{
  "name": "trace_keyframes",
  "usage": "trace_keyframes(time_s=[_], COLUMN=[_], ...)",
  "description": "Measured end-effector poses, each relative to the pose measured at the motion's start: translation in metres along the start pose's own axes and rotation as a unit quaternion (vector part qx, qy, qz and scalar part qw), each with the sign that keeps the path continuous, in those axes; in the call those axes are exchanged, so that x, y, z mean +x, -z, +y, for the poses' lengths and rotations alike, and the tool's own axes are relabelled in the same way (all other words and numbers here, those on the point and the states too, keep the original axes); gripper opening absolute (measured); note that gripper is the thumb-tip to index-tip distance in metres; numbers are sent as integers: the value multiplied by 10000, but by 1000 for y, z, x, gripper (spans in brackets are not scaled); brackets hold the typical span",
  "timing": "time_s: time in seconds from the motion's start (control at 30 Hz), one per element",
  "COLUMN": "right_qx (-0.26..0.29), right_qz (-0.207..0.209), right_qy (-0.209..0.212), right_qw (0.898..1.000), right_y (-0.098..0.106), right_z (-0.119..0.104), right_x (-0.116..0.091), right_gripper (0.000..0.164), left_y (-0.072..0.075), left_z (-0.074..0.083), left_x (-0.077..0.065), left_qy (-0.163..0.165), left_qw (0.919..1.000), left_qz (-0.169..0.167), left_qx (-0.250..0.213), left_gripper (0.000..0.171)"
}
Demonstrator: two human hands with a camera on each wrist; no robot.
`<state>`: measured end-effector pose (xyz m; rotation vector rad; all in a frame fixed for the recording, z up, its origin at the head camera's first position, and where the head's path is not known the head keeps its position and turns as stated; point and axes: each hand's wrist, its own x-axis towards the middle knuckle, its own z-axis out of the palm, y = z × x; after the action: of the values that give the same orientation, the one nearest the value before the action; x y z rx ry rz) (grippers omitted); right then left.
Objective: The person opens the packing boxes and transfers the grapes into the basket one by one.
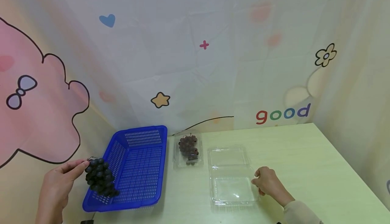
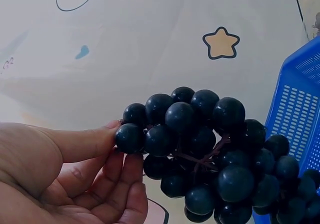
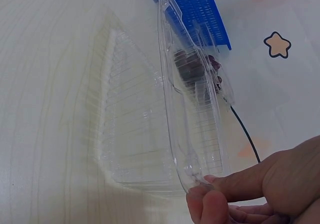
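Observation:
A bunch of dark grapes (image 1: 100,177) hangs from my left hand (image 1: 59,185), its thumb and fingers pinching the stem end. The bunch is above the left side of the blue basket (image 1: 138,205). In the left wrist view the grapes (image 2: 180,119) look round and nearly black, with brown stems between them. My right hand (image 1: 267,182) pinches the right edge of a clear plastic clamshell box (image 1: 228,169), which lies unfolded on the table. The right wrist view shows the fingertips (image 3: 215,206) at the box's corner, near its hinge. No fruit lies in this box.
Between basket and unfolded box stands another clear box (image 1: 175,161) with a bunch of dark reddish grapes (image 1: 188,146) inside. A patterned cloth wall (image 1: 182,64) rises behind the pale table (image 1: 304,163). A small black object (image 1: 87,221) shows at the lower left.

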<state>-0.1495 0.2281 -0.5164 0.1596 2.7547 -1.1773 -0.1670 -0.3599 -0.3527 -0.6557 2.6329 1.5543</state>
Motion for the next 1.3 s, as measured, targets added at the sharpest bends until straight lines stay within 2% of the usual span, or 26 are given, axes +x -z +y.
trace_keyframes(time_s=[0.27, 0.6, 0.9, 1.03, 1.3], right_qx=[-27, -77, -67, -131, -178], right_qz=[-35, 8, -37, -61, -48], right_qy=[16, 64, 24, 11, -43], right_qw=[10000, 9999, 10000, 9999, 9998], right_y=[0, 2, 1, 1, 2], right_z=[0, 0, -1, -2, 0], right_x=[0, -3, -3, -1, -1], right_gripper=[30, 28, 29, 31, 32], left_y=[-2, -8, -14, -19, -40], left_z=[2, 10, 22, 26, 36], left_x=[4, 17, 28, 33, 49], left_qy=[-33, -31, -146, -194, -339], left_qw=[9996, 9998, 9995, 9991, 9978], left_qz=[-26, -141, -250, -243, 82], left_qx=[292, 111, -131, -304, -556], left_gripper=[66, 74, 72, 65, 54])
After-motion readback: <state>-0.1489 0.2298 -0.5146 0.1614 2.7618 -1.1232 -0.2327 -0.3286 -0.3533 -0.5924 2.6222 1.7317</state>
